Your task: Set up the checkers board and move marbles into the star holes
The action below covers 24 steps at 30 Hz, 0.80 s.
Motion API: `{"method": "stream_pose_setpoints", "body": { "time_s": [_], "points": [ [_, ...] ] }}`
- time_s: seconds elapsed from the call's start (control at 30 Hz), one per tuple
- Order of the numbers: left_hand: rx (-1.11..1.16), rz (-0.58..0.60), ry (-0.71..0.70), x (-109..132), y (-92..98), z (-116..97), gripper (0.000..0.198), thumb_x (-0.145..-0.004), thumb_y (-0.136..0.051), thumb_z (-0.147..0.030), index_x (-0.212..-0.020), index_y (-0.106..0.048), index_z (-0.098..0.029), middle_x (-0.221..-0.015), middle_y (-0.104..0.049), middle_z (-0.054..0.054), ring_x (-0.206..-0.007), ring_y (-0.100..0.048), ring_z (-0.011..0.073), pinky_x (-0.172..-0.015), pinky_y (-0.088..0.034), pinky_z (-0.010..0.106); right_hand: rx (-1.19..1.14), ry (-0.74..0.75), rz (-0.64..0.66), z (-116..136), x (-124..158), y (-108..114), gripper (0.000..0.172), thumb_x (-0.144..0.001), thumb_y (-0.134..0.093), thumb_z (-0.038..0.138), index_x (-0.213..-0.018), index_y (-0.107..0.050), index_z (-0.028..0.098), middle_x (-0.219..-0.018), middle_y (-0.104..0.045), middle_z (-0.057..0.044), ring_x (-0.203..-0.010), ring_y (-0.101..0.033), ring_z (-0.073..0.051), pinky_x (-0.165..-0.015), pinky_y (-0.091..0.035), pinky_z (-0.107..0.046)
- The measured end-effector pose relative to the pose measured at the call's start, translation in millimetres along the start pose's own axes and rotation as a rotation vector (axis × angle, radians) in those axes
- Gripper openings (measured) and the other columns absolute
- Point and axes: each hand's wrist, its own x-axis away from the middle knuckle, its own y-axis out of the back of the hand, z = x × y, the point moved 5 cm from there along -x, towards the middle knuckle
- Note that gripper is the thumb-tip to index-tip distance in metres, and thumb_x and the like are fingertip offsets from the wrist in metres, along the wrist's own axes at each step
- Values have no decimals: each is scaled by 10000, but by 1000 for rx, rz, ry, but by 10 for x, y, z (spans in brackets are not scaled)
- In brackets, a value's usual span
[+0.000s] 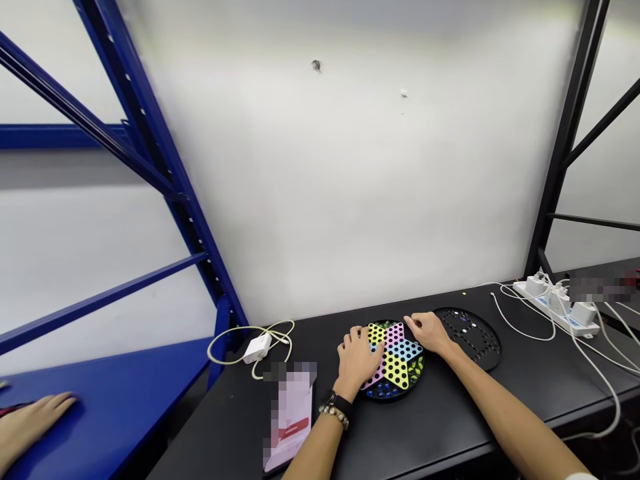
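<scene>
A round Chinese checkers board (397, 371) lies on the black table, its star of yellow, pink and blue points full of dark holes. Blue and yellow-green marbles sit in the pockets around the star. My left hand (358, 357) rests over the board's left side, fingers spread and thumb across the star; a dark band and a beaded bracelet are on the wrist. At the upper right rim, my right hand (427, 331) has its fingers curled closed; whatever they hold is hidden. Beside it lies a round black tray (473, 339) with a few small pale pieces.
A phone (291, 427) lies left of the board, near a white charger (257, 348) with a looped cable. At right is a power strip (560, 307) with plugs and trailing cords. Another person's hand (40, 420) rests on the blue table (115, 393) at left.
</scene>
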Motion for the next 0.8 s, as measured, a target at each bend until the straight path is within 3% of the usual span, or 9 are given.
{"method": "stream_pose_setpoints", "body": {
  "time_s": [0.1,0.27,0.43,0.57,0.67,0.8],
  "points": [
    [-4,14,5,8,13,-9,558,-909,-387,-502,-1369,-472,-197,-1403,-457,139,-1221,-464,306,-988,-364,433,44,-104,-63,-199,-24,150,483,-966,-387,460,-571,-503,207,-552,-539,0,-523,-428,-128,-555,-261,-265],
    [-3,16,4,23,53,-40,540,-914,-387,-480,-1361,-480,-192,-1402,-459,144,-1219,-466,308,-984,-366,429,109,-184,41,-413,1,242,381,-942,-476,389,-618,-554,206,-618,-613,-13,-606,-522,-146,-593,-271,-267],
    [0,56,-8,8,62,-9,610,-880,-404,-553,-1375,-463,-201,-1432,-439,136,-1238,-448,315,-996,-361,441,30,-93,91,-219,34,181,385,-947,-464,443,-697,-633,203,-795,-686,-31,-760,-582,-167,-728,-339,-284],
    [40,107,-57,-9,65,32,707,-823,-445,-646,-1386,-440,-218,-1454,-435,115,-1260,-431,325,-981,-381,437,-24,3,170,-20,73,90,492,-957,-413,542,-705,-668,205,-853,-708,-41,-891,-588,-203,-881,-330,-357],
    [44,120,-59,-19,83,53,721,-808,-451,-675,-1374,-454,-230,-1434,-464,110,-1233,-454,324,-968,-392,432,-24,-1,220,10,98,63,575,-988,-314,557,-716,-680,207,-860,-710,-47,-938,-569,-222,-924,-310,-403],
    [28,133,-24,-23,112,51,743,-799,-462,-691,-1389,-458,-239,-1413,-486,108,-1200,-477,335,-958,-394,446,-87,-1,215,34,108,81,540,-1008,-269,542,-871,-697,243,-1019,-699,-30,-1020,-546,-220,-940,-315,-404]
  ]
}}
